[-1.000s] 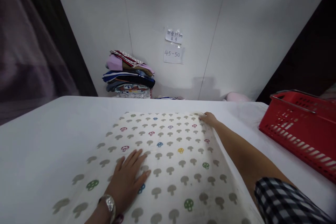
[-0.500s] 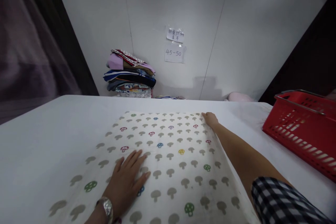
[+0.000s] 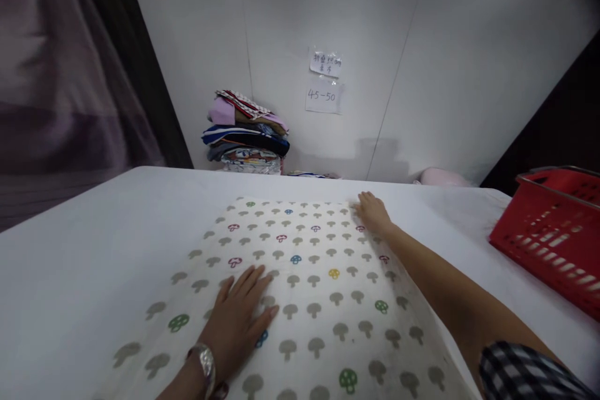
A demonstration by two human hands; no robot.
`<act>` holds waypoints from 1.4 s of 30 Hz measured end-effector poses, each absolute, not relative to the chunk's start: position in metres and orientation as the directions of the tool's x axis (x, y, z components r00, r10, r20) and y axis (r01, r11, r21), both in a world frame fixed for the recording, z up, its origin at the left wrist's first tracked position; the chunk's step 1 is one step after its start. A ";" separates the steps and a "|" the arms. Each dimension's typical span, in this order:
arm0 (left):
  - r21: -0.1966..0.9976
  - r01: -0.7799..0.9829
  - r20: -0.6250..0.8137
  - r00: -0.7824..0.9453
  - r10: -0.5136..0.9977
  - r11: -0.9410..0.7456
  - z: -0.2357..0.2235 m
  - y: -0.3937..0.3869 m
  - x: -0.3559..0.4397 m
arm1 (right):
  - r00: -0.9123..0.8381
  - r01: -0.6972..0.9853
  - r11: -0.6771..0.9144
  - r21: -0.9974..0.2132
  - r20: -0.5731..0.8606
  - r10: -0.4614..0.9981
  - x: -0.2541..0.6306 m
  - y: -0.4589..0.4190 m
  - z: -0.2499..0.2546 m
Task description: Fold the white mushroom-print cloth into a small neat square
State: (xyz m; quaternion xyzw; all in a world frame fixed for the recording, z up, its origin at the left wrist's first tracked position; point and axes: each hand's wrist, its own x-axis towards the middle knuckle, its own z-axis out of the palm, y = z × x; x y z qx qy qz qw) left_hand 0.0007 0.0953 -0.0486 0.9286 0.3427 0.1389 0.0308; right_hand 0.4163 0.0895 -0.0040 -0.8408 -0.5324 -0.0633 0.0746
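Observation:
A cream cloth with a mushroom print [image 3: 304, 287] lies spread flat on the white table [image 3: 94, 250]. My left hand [image 3: 239, 319] rests flat on its near left part, fingers spread, a metal watch on the wrist. My right hand [image 3: 372, 212] reaches out to the cloth's far right corner and lies on it; the fingers look curled at the corner, but whether they pinch the cloth is not clear.
A red plastic basket [image 3: 553, 231] stands at the table's right edge. A stack of folded clothes [image 3: 246, 134] sits against the white wall behind the table, below two paper notes [image 3: 323, 81]. A pink item [image 3: 438, 176] lies at the back right.
My view has shifted a little to the left, so everything sits further right in frame. Both hands stay on the cloth, the right one still at the far corner.

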 end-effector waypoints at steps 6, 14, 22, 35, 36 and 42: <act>0.157 0.640 0.209 0.723 0.659 -0.752 -0.042 0.093 0.003 | 0.211 0.968 -0.213 -0.129 -0.028 0.977 0.389 0.111 -0.019; 0.168 0.651 0.169 0.721 0.672 -0.740 -0.039 0.090 0.004 | 0.229 0.961 -0.229 -0.159 -0.018 0.973 0.375 0.116 -0.015; 0.164 0.653 0.166 0.721 0.673 -0.740 -0.040 0.092 0.005 | 0.318 0.945 -0.308 -0.111 0.088 0.944 0.385 0.086 -0.017; 0.169 0.665 0.146 0.713 0.686 -0.728 -0.036 0.093 0.010 | 0.436 0.896 -0.434 -0.090 0.004 0.900 0.395 0.035 -0.021; 0.172 0.665 0.148 0.712 0.686 -0.727 -0.036 0.093 0.011 | 0.437 0.897 -0.434 -0.087 0.010 0.900 0.389 0.026 -0.022; 0.179 0.680 0.096 0.707 0.700 -0.711 -0.032 0.093 0.014 | 0.412 0.905 -0.410 -0.114 -0.010 0.911 0.355 -0.008 -0.018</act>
